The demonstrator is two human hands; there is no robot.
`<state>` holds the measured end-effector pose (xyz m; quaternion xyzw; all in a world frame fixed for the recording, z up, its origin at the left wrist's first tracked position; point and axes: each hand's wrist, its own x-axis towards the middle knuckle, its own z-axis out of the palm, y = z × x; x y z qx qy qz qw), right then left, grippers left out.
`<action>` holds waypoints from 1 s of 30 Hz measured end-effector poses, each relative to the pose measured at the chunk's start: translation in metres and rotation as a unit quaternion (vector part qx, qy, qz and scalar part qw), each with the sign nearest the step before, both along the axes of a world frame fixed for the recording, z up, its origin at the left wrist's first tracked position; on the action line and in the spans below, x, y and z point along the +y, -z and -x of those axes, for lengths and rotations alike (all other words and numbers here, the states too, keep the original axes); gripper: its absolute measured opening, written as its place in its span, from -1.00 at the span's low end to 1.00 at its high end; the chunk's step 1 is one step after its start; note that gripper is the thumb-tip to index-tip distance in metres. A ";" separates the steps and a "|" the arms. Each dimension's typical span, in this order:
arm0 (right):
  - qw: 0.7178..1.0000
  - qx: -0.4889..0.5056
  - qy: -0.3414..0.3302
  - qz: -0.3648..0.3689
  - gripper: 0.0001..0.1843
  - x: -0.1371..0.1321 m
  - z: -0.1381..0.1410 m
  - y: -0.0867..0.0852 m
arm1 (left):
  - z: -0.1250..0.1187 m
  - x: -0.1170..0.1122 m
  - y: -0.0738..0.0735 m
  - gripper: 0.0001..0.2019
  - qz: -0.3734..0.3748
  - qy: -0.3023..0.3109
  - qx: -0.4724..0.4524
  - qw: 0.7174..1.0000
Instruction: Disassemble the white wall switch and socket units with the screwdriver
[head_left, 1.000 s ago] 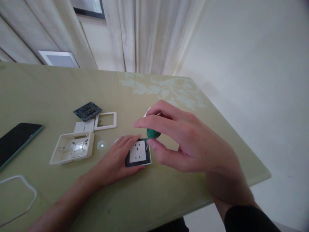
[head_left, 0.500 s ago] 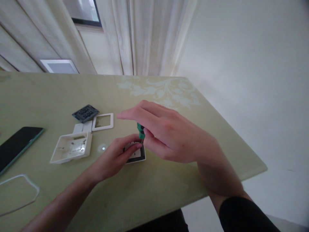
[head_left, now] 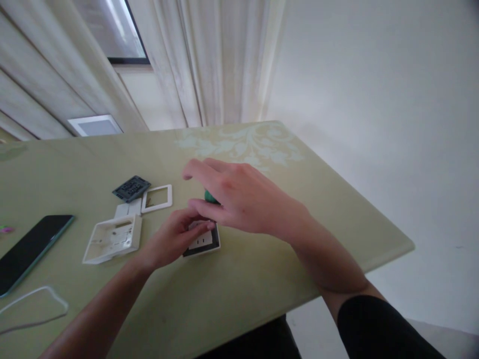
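A wall socket [head_left: 202, 242] with a white face, dark surround and white edge lies on the table. My left hand [head_left: 174, 235] grips its upper left part, thumb lying across the face, fingers along the far side. Above the socket my right hand [head_left: 243, 197] is closed around a screwdriver with a green handle [head_left: 210, 197], palm facing down and index finger bent outward. The screwdriver's shaft points down at the socket's far right corner, close to my left thumb. Its tip is hidden by my fingers.
Left of my hands are a white back box [head_left: 112, 239], a white frame [head_left: 157, 198], a dark grey plate [head_left: 131, 189] and white pieces [head_left: 128, 208]. Further left lie a phone [head_left: 35, 249] and a white cable [head_left: 48, 289]. The table's right edge [head_left: 348, 187] runs near the wall.
My right hand has turned and shifted slightly left, its index finger now curled and more of the green handle covered. More of the socket's slots show. The camera has tilted up a little.
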<state>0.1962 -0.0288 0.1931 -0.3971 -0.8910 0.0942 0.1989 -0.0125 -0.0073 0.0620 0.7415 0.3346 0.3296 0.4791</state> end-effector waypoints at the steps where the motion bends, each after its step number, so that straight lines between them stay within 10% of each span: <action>1: 1.000 0.007 -0.005 -0.001 -0.70 0.001 0.000 0.000 | 0.001 0.000 -0.001 -0.77 -0.010 -0.001 0.008 1.000; 30: 0.998 -0.035 0.030 -0.036 -0.68 0.001 0.003 0.001 | -0.003 0.003 -0.004 -0.83 -0.053 -0.092 0.077 0.991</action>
